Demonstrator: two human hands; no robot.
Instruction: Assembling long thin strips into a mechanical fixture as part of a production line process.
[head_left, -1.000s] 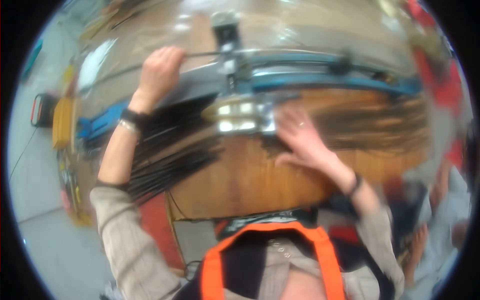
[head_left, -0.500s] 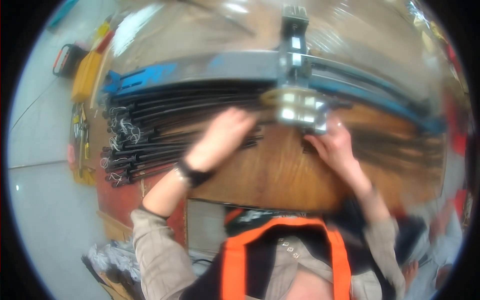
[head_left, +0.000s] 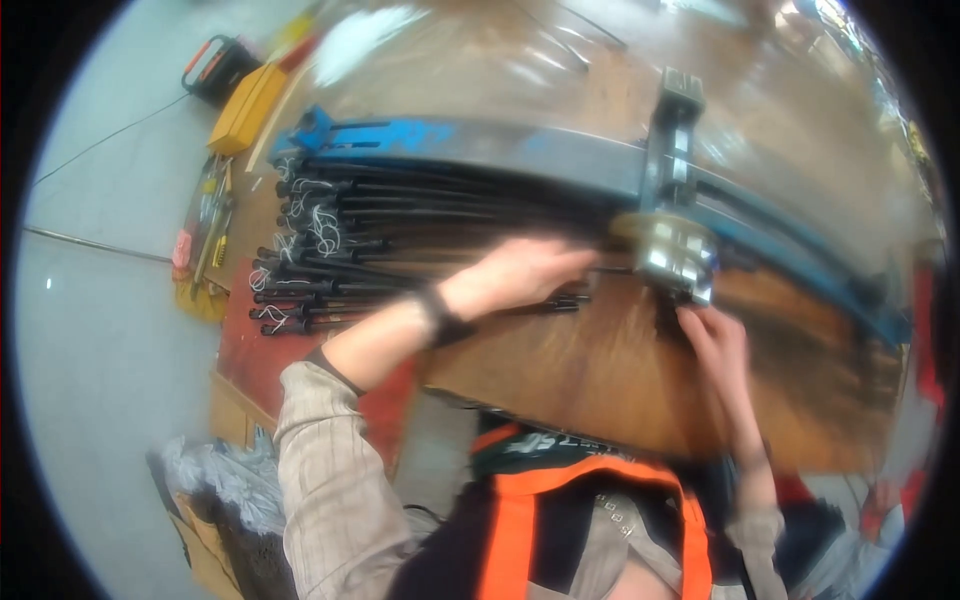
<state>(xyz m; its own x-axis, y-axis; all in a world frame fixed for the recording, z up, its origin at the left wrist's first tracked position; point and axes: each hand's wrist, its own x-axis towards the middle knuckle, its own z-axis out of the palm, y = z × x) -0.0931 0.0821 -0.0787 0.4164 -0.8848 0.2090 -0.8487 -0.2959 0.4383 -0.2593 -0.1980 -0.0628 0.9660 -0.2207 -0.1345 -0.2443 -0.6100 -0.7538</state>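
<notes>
My left hand [head_left: 525,272] is closed just left of a metal clamping fixture [head_left: 675,248], its fingertips pinching a thin black cable [head_left: 614,269] that runs toward the fixture. Under the fixture's front lower corner is my right hand [head_left: 718,338], thumb and fingers drawn together against it; what they grip is hidden and blurred. Behind and left of my left hand lie many black cables [head_left: 400,205] in a row, with fittings and white strings [head_left: 325,230] at their left ends. The fixture sits on a long blue-grey metal rail [head_left: 540,148].
The rail crosses the wooden bench top [head_left: 560,370], whose left part is red [head_left: 250,340]. A yellow box [head_left: 246,108], a black case [head_left: 218,70] and hand tools [head_left: 212,215] lie at the left. Clear plastic wrapping [head_left: 225,475] is at lower left.
The whole view has shifted, so the bench appears farther right. My left wrist has flattened, its fingers pointing at the fixture. My right hand has slid from the fixture's side to its lower corner.
</notes>
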